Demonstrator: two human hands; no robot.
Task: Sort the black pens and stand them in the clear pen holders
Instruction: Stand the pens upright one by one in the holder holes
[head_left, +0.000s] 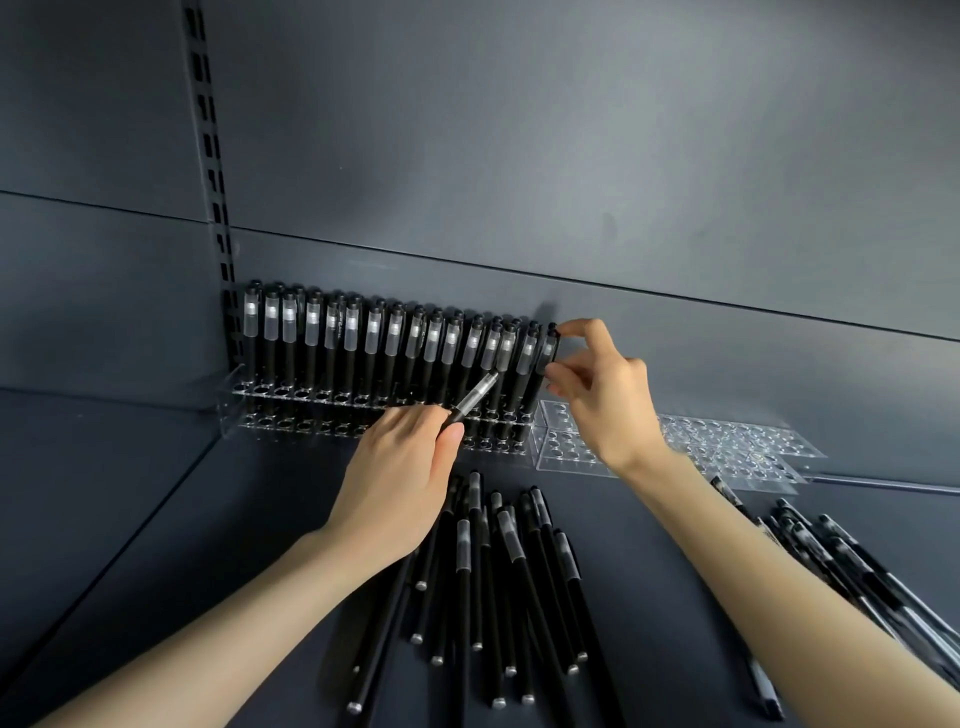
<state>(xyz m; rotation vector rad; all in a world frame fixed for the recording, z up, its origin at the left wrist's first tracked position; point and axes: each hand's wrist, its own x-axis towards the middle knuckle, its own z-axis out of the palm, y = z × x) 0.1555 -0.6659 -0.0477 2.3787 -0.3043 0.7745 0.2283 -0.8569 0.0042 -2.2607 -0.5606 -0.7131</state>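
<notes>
Two bare forearms come in from the bottom edge, and between them a fan of loose black pens (498, 571) lies flat on the dark shelf (208, 519) at lower centre, clear caps mostly pointing up-frame. A second pile (841, 561) sits at lower right, partly under the right forearm; these look mottled black and clear, details hard to tell. The left hand (400, 467), at centre frame, is closed around a single pen (475, 397), thumb and fingers pinching the barrel, clear cap end angled up and right toward the row. The right hand (602, 395), right of centre, has its fingers curled on the end pen (545, 358), index tip at the cap top, other fingertips against the cap lower down. That end pen is the rightmost of a long row of pens (395, 338) standing upright, caps up, in the filled holder (291, 410), a clear holder with round holes running from mid-left to centre against the back panel (519, 156). The front holes of the holder show no pens. Just right of it, behind the right wrist, are empty holders (561, 441), with more clear holed pieces (743, 441) lying further right. A slotted upright (208, 156) runs down the upper left to the holder's left end.
</notes>
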